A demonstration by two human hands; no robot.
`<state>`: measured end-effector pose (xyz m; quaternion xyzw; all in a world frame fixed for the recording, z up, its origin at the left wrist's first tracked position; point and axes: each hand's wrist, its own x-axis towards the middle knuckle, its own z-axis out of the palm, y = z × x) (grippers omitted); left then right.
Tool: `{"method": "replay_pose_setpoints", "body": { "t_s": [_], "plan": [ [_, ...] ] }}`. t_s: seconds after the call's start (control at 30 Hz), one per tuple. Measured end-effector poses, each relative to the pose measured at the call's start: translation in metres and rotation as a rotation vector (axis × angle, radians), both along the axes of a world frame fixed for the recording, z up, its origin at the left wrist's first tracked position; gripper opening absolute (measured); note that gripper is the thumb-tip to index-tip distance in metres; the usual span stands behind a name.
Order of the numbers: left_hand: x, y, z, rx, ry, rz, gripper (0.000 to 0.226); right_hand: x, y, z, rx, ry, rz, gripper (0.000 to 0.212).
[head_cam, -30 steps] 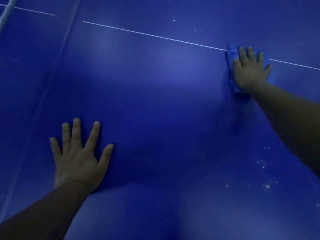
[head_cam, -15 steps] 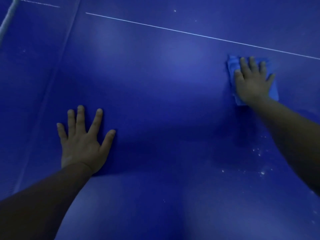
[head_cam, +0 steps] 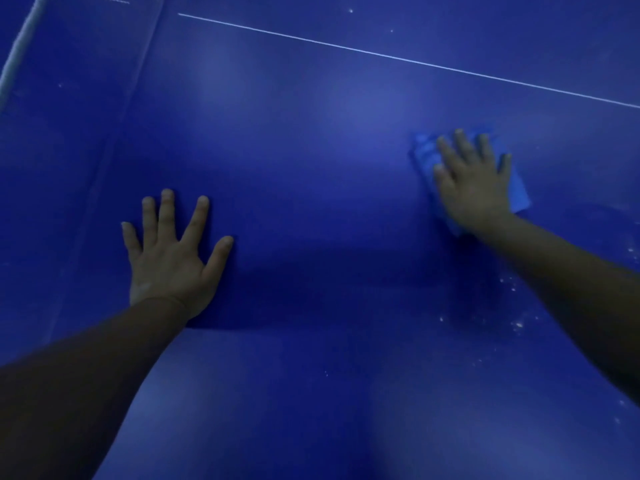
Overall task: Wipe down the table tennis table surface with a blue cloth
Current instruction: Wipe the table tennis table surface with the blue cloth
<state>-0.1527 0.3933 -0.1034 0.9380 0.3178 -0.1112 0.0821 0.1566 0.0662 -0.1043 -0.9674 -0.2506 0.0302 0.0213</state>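
The dark blue table tennis table (head_cam: pixel 311 150) fills the view. My right hand (head_cam: pixel 472 183) lies flat on a folded blue cloth (head_cam: pixel 425 155), pressing it onto the surface at the right, below the thin white line (head_cam: pixel 398 58). Most of the cloth is hidden under the palm; its edges stick out at the left and lower right. My left hand (head_cam: pixel 171 258) rests flat on the table at the lower left, fingers spread, holding nothing.
White specks of dirt (head_cam: pixel 516 323) dot the surface at the lower right, near my right forearm. A seam (head_cam: pixel 138 91) runs down the left part of the table, and a pale edge band (head_cam: pixel 19 53) shows at the far upper left.
My right hand has slid the cloth from the white line toward me and to the left. My left hand has stayed planted in place.
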Motion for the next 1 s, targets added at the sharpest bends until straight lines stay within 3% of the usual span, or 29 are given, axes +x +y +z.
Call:
{"method": "replay_pose_setpoints", "body": {
  "t_s": [0.03,0.1,0.17,0.27,0.33,0.37,0.43,0.53,0.57,0.63,0.73,0.8,0.87,0.93,1.0],
  "plan": [
    [-0.001,0.000,0.000,-0.001,-0.002,0.000,0.079,0.002,0.001,0.004,0.024,0.039,-0.146,0.066],
    [0.000,0.001,0.000,-0.001,-0.008,-0.004,0.079,-0.029,0.019,0.003,0.019,0.028,-0.191,0.065],
    [0.000,0.001,0.000,-0.003,-0.009,-0.015,0.079,-0.096,0.043,-0.003,0.070,-0.018,0.063,0.061],
    [-0.002,0.002,-0.001,0.002,-0.012,-0.020,0.080,-0.212,0.046,-0.008,0.115,0.006,0.684,0.053],
    [-0.003,0.003,-0.002,0.003,-0.013,-0.030,0.081,-0.223,0.025,-0.005,0.067,0.050,0.949,0.051],
    [-0.002,0.004,-0.002,-0.006,-0.008,-0.037,0.081,-0.205,0.018,-0.005,0.057,0.037,0.975,0.051],
    [-0.003,0.008,-0.001,-0.046,-0.006,-0.061,0.082,-0.153,0.008,-0.009,0.025,-0.040,0.753,0.053],
    [-0.019,0.009,0.005,-0.116,-0.086,-0.148,0.083,-0.078,-0.026,0.004,-0.016,0.015,0.054,0.061],
    [-0.029,0.006,0.006,-0.118,-0.117,-0.181,0.081,-0.072,-0.034,0.008,0.019,0.070,-0.136,0.062],
    [-0.058,-0.003,0.006,-0.098,-0.144,-0.232,0.077,-0.097,-0.030,0.008,0.040,0.076,-0.297,0.061],
    [-0.109,-0.016,0.003,-0.062,-0.107,-0.302,0.075,-0.195,0.001,-0.003,0.025,-0.021,-0.066,0.059],
    [-0.140,-0.018,0.000,-0.018,-0.066,-0.371,0.075,-0.275,0.006,-0.008,0.054,0.008,0.341,0.055],
    [-0.162,-0.020,-0.002,0.033,-0.017,-0.438,0.074,-0.299,-0.008,-0.004,0.034,0.071,0.682,0.053],
    [-0.170,-0.021,-0.003,0.057,0.022,-0.458,0.074,-0.263,-0.018,-0.003,-0.003,0.050,0.639,0.055],
    [-0.168,-0.021,-0.002,0.055,0.049,-0.450,0.073,-0.210,-0.024,0.001,-0.011,0.038,0.237,0.059]
  ]
}}
